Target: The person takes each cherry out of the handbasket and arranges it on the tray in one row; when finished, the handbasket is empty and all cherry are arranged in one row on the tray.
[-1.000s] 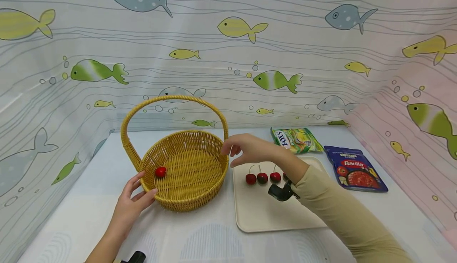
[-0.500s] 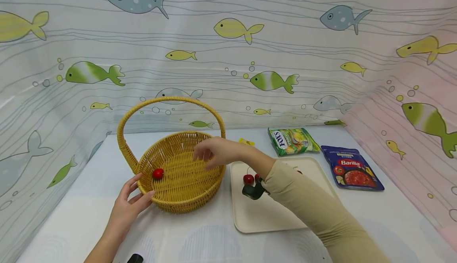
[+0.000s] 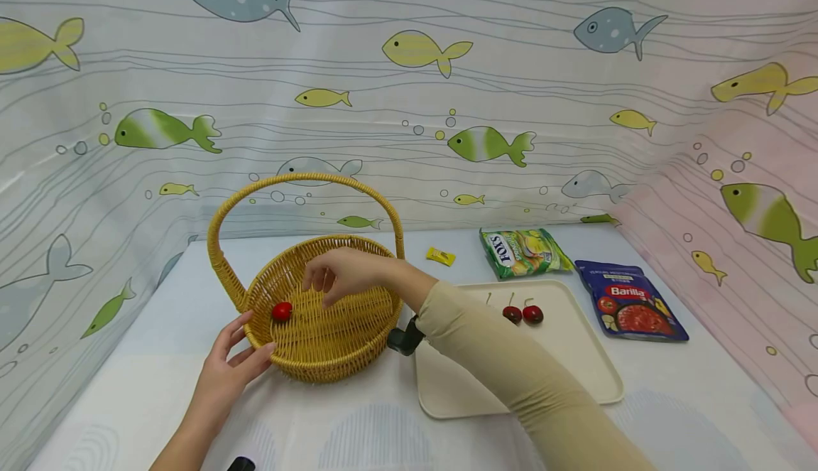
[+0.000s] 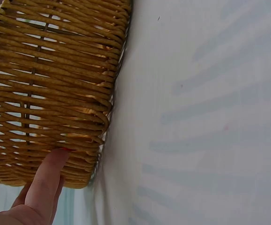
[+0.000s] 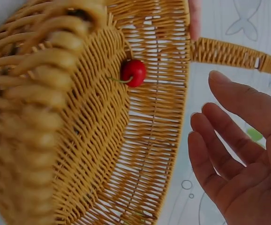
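Note:
My left hand rests against the left outer side of the yellow wicker basket, fingers spread. In the left wrist view its thumb lies straight against the woven wall. My right hand hovers over the basket with loosely bent fingers; the right wrist view shows nothing between thumb and fingers. A red cherry with a stem lies inside the basket near the left wall. On the cream tray sit dark red cherries; the right sleeve hides part of that row.
The basket's tall arched handle rises above my right hand. Behind the tray lie a green Fox's bag and a small yellow wrapped sweet. A blue Barilla pouch lies at the right. A fish-print curtain surrounds the table.
My right hand has moved left from the basket's right rim to above its inside. The sleeve now covers the left cherries on the tray, and the yellow sweet has come into view.

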`<control>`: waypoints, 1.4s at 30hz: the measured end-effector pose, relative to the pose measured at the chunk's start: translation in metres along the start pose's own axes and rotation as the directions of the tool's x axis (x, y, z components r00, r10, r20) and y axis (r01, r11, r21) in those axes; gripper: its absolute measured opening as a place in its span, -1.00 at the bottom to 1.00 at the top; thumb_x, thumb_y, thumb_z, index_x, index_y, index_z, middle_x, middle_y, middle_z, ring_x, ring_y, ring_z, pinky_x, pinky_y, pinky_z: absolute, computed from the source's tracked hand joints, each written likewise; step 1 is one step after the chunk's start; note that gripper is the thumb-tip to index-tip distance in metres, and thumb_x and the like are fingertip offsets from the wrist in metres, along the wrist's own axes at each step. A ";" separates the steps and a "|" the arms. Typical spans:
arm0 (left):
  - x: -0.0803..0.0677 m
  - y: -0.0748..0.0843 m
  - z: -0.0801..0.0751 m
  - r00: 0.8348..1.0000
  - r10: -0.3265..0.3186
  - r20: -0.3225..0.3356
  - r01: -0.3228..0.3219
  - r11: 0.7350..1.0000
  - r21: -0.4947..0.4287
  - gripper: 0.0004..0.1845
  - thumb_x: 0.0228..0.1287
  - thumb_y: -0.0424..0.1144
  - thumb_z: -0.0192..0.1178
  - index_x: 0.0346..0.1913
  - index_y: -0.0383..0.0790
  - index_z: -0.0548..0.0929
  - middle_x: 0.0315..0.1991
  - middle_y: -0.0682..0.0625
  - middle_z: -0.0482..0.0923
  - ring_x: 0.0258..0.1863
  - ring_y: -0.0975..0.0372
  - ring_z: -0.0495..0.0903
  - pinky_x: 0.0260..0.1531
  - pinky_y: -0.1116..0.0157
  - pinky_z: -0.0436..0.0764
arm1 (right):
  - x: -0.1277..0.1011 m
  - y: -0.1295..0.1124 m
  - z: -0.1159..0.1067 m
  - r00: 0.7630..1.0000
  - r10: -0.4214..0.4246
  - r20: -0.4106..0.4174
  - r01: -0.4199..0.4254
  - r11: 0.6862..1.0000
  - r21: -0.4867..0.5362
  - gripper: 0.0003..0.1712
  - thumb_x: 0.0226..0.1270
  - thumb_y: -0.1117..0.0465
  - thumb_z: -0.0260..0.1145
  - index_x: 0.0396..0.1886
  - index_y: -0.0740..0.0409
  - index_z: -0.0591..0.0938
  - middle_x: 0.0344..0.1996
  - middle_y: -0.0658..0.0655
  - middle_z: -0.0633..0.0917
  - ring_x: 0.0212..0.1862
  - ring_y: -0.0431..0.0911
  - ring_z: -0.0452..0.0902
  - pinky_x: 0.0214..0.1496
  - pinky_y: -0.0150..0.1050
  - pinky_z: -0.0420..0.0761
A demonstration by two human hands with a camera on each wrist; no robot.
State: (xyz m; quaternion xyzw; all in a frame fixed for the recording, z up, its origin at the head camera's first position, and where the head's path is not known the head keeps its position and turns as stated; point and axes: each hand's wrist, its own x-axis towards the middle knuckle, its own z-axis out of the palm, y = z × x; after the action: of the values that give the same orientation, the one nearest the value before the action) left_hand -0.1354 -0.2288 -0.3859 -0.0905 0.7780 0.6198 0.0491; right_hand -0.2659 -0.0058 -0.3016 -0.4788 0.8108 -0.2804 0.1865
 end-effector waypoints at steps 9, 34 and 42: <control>0.001 -0.003 -0.002 1.000 -0.002 0.014 0.002 1.000 -0.020 -0.13 0.28 -0.17 0.20 0.47 -0.03 -0.13 0.42 -0.30 -0.28 0.28 -0.13 0.14 -0.16 0.39 0.58 | 0.035 0.007 0.004 0.998 0.062 0.002 -0.062 0.997 0.039 -0.67 0.11 0.32 0.41 -0.10 0.09 0.59 -0.11 0.15 0.60 -0.12 -0.21 0.50 -0.16 -0.53 0.48; -0.001 -0.001 -0.005 1.000 -0.012 -0.016 0.012 1.000 -0.004 -0.15 0.27 -0.13 0.20 0.47 -0.01 -0.10 0.42 -0.29 -0.25 0.28 -0.11 0.16 -0.15 0.37 0.58 | 0.088 0.019 0.035 0.963 0.050 0.263 -0.064 0.997 0.043 -0.42 0.13 0.41 0.36 0.19 0.11 0.51 0.14 -0.04 0.50 0.17 -0.26 0.34 0.00 -0.57 0.39; 0.001 0.001 -0.001 1.000 0.005 0.004 -0.005 1.000 -0.014 -0.16 0.28 -0.16 0.19 0.47 -0.01 -0.09 0.41 -0.29 -0.23 0.28 -0.12 0.17 -0.13 0.36 0.58 | 0.087 0.028 0.034 0.935 0.111 0.336 -0.094 0.993 -0.067 -0.43 0.19 0.33 0.34 0.23 0.03 0.47 0.19 -0.05 0.46 0.22 -0.25 0.28 0.05 -0.52 0.37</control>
State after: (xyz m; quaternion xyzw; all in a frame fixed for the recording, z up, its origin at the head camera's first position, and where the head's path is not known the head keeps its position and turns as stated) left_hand -0.1363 -0.2296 -0.3852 -0.0878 0.7739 0.6253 0.0483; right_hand -0.3064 -0.0808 -0.3488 -0.4815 0.7971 -0.1632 0.3257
